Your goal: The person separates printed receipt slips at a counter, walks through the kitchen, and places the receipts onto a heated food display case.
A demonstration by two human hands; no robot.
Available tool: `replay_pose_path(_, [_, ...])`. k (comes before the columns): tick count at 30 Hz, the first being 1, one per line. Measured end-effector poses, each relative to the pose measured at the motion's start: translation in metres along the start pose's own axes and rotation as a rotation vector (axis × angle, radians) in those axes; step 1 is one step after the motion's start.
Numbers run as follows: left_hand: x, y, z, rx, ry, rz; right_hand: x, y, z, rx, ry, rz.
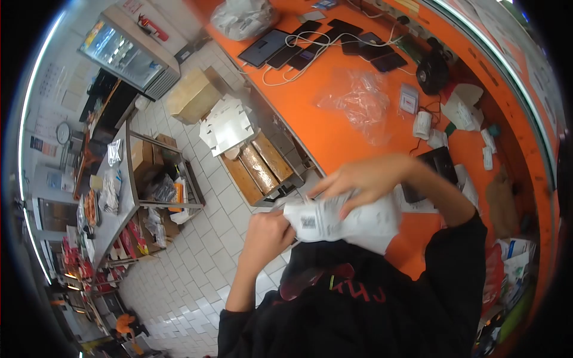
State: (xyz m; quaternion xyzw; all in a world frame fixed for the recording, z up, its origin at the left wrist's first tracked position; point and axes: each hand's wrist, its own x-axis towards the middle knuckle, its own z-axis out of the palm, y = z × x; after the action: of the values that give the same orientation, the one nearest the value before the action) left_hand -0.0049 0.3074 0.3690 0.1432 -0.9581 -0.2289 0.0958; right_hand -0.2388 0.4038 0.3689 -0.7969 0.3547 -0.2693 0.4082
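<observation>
A white package (379, 224) with a printed label and a square code is held in front of my black shirt, beside the edge of the orange counter (298, 107). My left hand (270, 234) is closed on the package's left end, near the code. Over its upper side lies my right hand (367, 181), with fingers spread and touching the wrapping. Some crumpled clear plastic (364, 104) rests on the counter beyond my right hand.
Phones, a tablet (262, 48) and white cables lie at the counter's far end, near a filled plastic bag (242, 18). A paper roll (422, 125) stands farther right. Boxes (197, 95) are on the tiled floor; a metal table (110, 230) stands left.
</observation>
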Motion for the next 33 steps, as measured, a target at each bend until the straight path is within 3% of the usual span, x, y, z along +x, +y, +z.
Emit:
replay_pose_path(1, [0.003, 0.002, -0.001, -0.023, -0.023, 0.009, 0.008, 0.000, 0.012, 0.145, -0.061, 0.114])
replay_pose_path(4, [0.000, -0.003, -0.001, -0.134, -0.039, 0.052, 0.015, -0.007, 0.032, 0.150, -0.054, 0.096])
replay_pose_path(6, [-0.002, -0.008, -0.004, -0.198, -0.055, 0.087, 0.014, -0.020, 0.044, 0.048, 0.202, 0.043])
replay_pose_path(9, [-0.009, -0.009, -0.009, -0.204, -0.132, 0.180, 0.018, -0.041, 0.048, 0.055, 0.177, 0.164])
replay_pose_path(10, [-0.010, -0.008, -0.012, -0.133, -0.173, 0.245, 0.021, -0.034, 0.057, 0.010, 0.280, -0.036])
replay_pose_path(11, [-0.011, -0.007, -0.014, -0.142, -0.163, 0.242, 0.021, -0.037, 0.060, 0.008, 0.268, -0.030])
replay_pose_path(13, [-0.014, -0.007, -0.017, -0.131, -0.164, 0.294, 0.022, -0.048, 0.063, 0.041, 0.111, 0.241])
replay_pose_path(15, [-0.017, -0.015, -0.016, -0.137, -0.175, 0.315, 0.023, -0.049, 0.075, -0.014, 0.126, 0.250])
replay_pose_path(18, [-0.024, -0.023, -0.019, -0.240, -0.204, 0.274, 0.031, -0.060, 0.088, -0.199, 0.162, 0.267])
replay_pose_path(20, [-0.028, -0.025, -0.018, -0.797, -0.271, 0.146, 0.036, -0.069, 0.101, -0.557, 0.258, 0.215])
replay_pose_path(25, [-0.034, -0.048, 0.016, -1.053, -0.076, -0.055, 0.028, -0.082, 0.120, -0.636, 0.336, 0.093])
replay_pose_path(28, [-0.030, -0.057, 0.010, -0.777, 0.078, -0.372, -0.007, -0.070, 0.118, -0.627, 0.728, 0.350])
replay_pose_path(31, [-0.038, -0.083, 0.021, -0.809, 0.232, -0.429, -0.065, -0.047, 0.091, -0.786, 0.995, 0.769])
replay_pose_path(33, [-0.043, -0.088, 0.008, -0.844, 0.212, -0.506, -0.109, -0.031, 0.063, -0.708, 1.191, 0.969])
